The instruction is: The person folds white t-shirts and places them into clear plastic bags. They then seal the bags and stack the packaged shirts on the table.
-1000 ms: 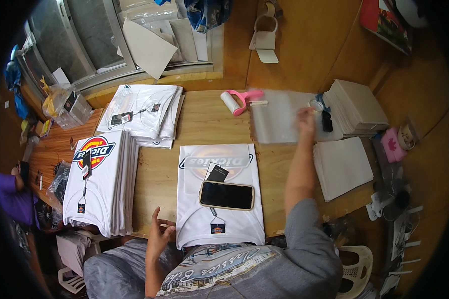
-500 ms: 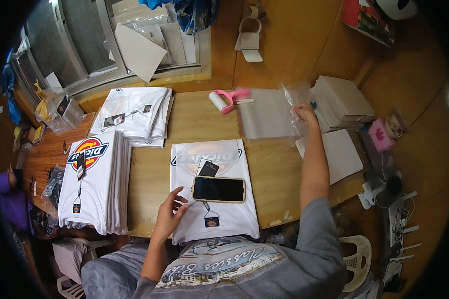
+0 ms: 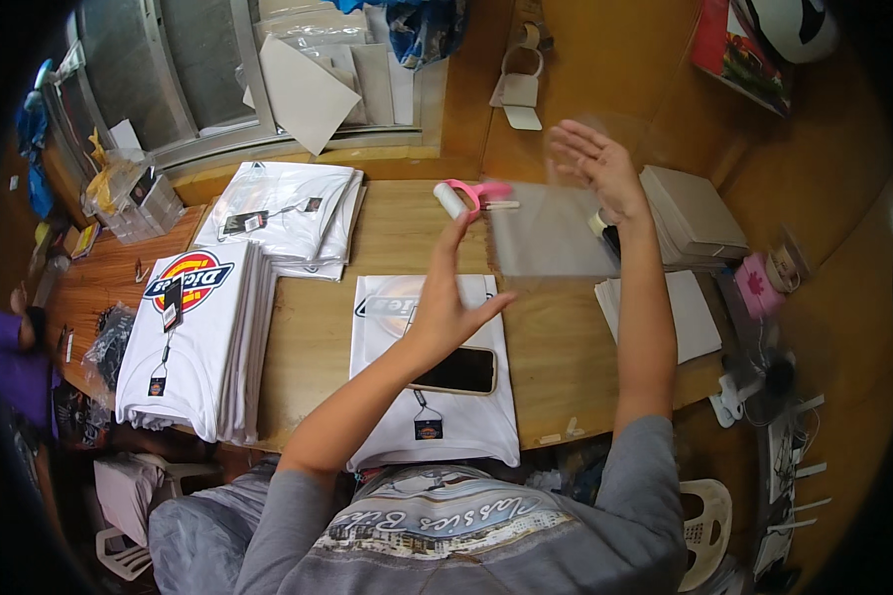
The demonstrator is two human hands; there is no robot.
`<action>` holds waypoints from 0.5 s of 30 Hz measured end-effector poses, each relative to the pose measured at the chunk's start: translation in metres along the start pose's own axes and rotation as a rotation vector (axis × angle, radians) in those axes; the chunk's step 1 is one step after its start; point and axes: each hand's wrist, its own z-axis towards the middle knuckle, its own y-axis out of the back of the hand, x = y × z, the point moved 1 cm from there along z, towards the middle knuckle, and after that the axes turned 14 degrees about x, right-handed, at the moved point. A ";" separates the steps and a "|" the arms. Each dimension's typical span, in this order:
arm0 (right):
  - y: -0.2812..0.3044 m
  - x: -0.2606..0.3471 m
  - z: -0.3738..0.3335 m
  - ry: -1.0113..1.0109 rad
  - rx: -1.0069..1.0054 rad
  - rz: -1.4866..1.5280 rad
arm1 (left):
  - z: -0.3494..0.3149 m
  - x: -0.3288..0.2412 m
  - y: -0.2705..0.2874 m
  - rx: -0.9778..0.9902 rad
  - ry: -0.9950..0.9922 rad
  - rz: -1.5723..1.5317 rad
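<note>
My right hand (image 3: pixel 605 174) is raised above the far right of the table, its fingers at a faint, motion-smeared clear plastic bag (image 3: pixel 566 171). That bag's outline is hard to make out. Below it, more clear plastic bags (image 3: pixel 546 238) lie flat. My left hand (image 3: pixel 451 302) hangs over the middle, thumb and fingers apart, holding nothing. Beneath the left hand is a folded white T-shirt (image 3: pixel 476 426) with a hang tag and printed chest. A phone (image 3: pixel 461 372) lies on the shirt, partly hidden by the left hand.
Folded white shirts (image 3: pixel 198 347) are piled at the left, bagged shirts (image 3: pixel 278 213) behind them. A pink lint roller (image 3: pixel 466 198) lies by the bags. Cardboard sheets (image 3: pixel 695 213) are stacked at the right, with paler sheets (image 3: pixel 690 312) nearer. Another person's purple sleeve (image 3: pixel 15 362) shows far left.
My right hand has risen and moved slightly left with the plastic bag. My left hand has left the shirt's side, going forward and right above the phone. The view has shifted slightly.
</note>
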 end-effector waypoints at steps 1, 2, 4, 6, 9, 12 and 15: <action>-0.018 0.010 -0.003 0.001 0.063 -0.073 | 0.018 -0.005 -0.003 -0.058 -0.034 -0.017; -0.036 0.021 -0.006 0.004 0.128 -0.147 | 0.031 -0.010 -0.007 -0.123 -0.041 -0.048; -0.063 0.042 -0.013 0.039 0.013 -0.435 | 0.051 -0.014 -0.010 -0.245 -0.059 -0.110; -0.078 0.052 -0.019 0.016 -0.078 -0.619 | 0.058 -0.007 -0.002 -0.283 -0.066 -0.244; -0.095 0.077 -0.030 0.070 -0.184 -1.220 | 0.068 -0.005 0.026 -0.366 -0.193 -0.296; -0.085 0.081 -0.030 0.340 -0.282 -1.522 | 0.069 -0.029 0.064 -0.316 -0.224 -0.466; -0.062 0.056 -0.012 0.440 0.071 -1.203 | 0.075 -0.036 0.095 -0.304 -0.337 -0.355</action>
